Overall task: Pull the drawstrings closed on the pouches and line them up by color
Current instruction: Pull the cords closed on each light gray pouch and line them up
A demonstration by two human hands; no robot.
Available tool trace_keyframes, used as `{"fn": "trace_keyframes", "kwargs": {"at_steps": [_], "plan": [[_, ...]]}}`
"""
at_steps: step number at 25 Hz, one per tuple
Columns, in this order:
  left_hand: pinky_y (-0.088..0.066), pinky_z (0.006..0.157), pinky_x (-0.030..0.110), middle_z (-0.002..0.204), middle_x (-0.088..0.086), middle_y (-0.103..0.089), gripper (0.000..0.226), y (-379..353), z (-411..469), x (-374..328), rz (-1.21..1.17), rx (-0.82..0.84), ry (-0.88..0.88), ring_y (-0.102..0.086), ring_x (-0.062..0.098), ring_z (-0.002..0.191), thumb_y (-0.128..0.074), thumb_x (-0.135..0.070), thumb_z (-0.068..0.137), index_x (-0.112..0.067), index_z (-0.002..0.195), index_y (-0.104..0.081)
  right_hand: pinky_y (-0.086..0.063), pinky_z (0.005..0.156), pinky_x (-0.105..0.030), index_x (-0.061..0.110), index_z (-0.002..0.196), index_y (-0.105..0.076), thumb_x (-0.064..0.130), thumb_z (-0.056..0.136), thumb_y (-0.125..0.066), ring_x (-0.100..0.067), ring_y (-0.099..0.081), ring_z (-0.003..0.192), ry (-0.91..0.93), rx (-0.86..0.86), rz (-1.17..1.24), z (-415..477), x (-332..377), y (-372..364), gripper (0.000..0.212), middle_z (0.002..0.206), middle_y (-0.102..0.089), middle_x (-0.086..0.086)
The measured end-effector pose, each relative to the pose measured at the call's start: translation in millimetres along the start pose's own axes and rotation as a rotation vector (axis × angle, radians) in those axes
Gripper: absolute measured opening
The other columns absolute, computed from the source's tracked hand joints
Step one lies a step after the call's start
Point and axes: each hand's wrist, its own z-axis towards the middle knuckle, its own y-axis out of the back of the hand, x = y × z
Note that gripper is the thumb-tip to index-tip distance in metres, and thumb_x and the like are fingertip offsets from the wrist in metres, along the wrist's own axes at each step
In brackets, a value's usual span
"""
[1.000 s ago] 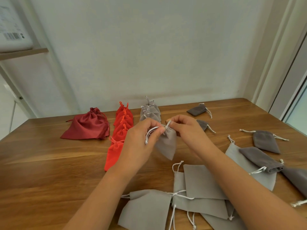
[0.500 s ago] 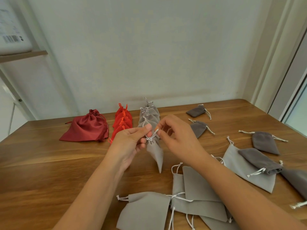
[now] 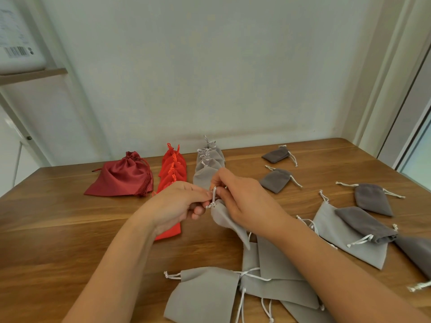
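Our left hand (image 3: 177,203) and right hand (image 3: 245,201) pinching a light grey pouch's (image 3: 229,223) white drawstring (image 3: 213,197), red row (image 3: 173,169) far left

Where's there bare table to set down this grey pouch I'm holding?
Widest bare wood: the left side of the table, in front of the dark red pouch and left of your left hand. A narrower strip runs between the light grey row and the dark grey pouches. Crowded: nearer than your held grey pouch and rightward, open grey pouches overlap.
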Motion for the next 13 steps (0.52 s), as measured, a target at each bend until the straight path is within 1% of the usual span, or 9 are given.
{"fn": "trace_keyframes", "kwargs": {"at_steps": [2,3,5,6,7,8,10,12,13], "plan": [[-0.036,0.049,0.018,0.064,0.007,-0.048,0.019,0,-2,-1,0.025,0.016,-0.043,-0.040,0.008,0.050,-0.055,-0.005,0.092,0.004,0.084,-0.070,-0.044,0.057,-0.037,0.014,0.100,-0.048,0.015,0.098,-0.044,-0.015,-0.052,0.061,-0.011,-0.014,-0.019,0,0,3,0.005,0.075,-0.058,-0.002],[-0.036,0.051,0.018,0.063,0.006,-0.047,0.019,-2,-4,-3,0.065,0.022,-0.082,-0.040,0.008,0.052,-0.057,-0.007,0.091,-0.002,0.083,-0.073,-0.043,0.057,-0.036,0.014,0.099,-0.049,0.015,0.098,-0.044,-0.014,-0.052,0.062,-0.009,-0.035,-0.024,1,0,4,0.005,0.075,-0.058,-0.001],[-0.033,0.051,0.013,0.053,-0.003,-0.046,0.020,-8,-10,-8,0.200,-0.015,-0.188,-0.038,0.004,0.049,-0.062,-0.014,0.089,-0.016,0.074,-0.075,-0.043,0.058,-0.034,0.015,0.098,-0.051,0.015,0.098,-0.045,-0.014,-0.053,0.064,0.004,-0.066,-0.031,2,0,6,0.006,0.076,-0.058,0.001],[-0.032,0.049,0.008,0.046,-0.010,-0.046,0.016,-12,-11,-9,0.255,-0.055,-0.244,-0.039,-0.001,0.044,-0.064,-0.014,0.087,-0.015,0.076,-0.076,-0.043,0.058,-0.034,0.014,0.098,-0.053,0.015,0.097,-0.046,-0.014,-0.053,0.064,0.006,-0.069,-0.037,3,0,6,0.006,0.076,-0.059,0.002],[-0.031,0.048,0.006,0.042,-0.012,-0.048,0.012,-15,-11,-10,0.294,-0.107,-0.291,-0.041,-0.003,0.041,-0.066,-0.013,0.086,-0.012,0.080,-0.076,-0.044,0.059,-0.034,0.014,0.097,-0.054,0.015,0.097,-0.047,-0.014,-0.053,0.065,0.005,-0.068,-0.043,4,0,8,0.007,0.076,-0.059,0.002],[-0.032,0.049,0.006,0.043,-0.011,-0.054,0.009,-16,-10,-9,0.343,-0.162,-0.332,-0.044,-0.005,0.042,-0.068,-0.012,0.084,-0.012,0.081,-0.076,-0.045,0.060,-0.034,0.014,0.097,-0.056,0.017,0.097,-0.049,-0.013,-0.053,0.067,0.004,-0.068,-0.043,4,0,9,0.008,0.077,-0.059,0.003],[-0.034,0.052,0.012,0.053,-0.001,-0.062,0.010,-14,-5,-4,0.464,-0.263,-0.396,-0.045,-0.001,0.049,-0.071,-0.015,0.082,-0.018,0.075,-0.078,-0.046,0.062,-0.031,0.015,0.099,-0.058,0.020,0.096,-0.050,-0.010,-0.054,0.070,0.011,-0.080,-0.027,4,1,10,0.010,0.078,-0.058,0.007],[-0.036,0.055,0.018,0.062,0.007,-0.067,0.012,-13,-1,1,0.456,-0.328,-0.408,-0.048,0.003,0.055,-0.070,-0.017,0.083,-0.020,0.074,-0.078,-0.044,0.064,-0.022,0.016,0.106,-0.059,0.019,0.095,-0.051,-0.004,-0.051,0.073,0.002,-0.087,-0.025,3,1,9,0.013,0.082,-0.054,0.013],[-0.038,0.054,0.016,0.062,0.005,-0.068,0.012,-14,1,1,0.402,-0.341,-0.395,-0.051,0.003,0.055,-0.069,-0.017,0.085,-0.017,0.077,-0.078,-0.043,0.064,-0.019,0.016,0.109,-0.059,0.018,0.094,-0.053,-0.002,-0.049,0.073,-0.006,-0.096,-0.040,3,0,9,0.016,0.083,-0.052,0.014]]}}
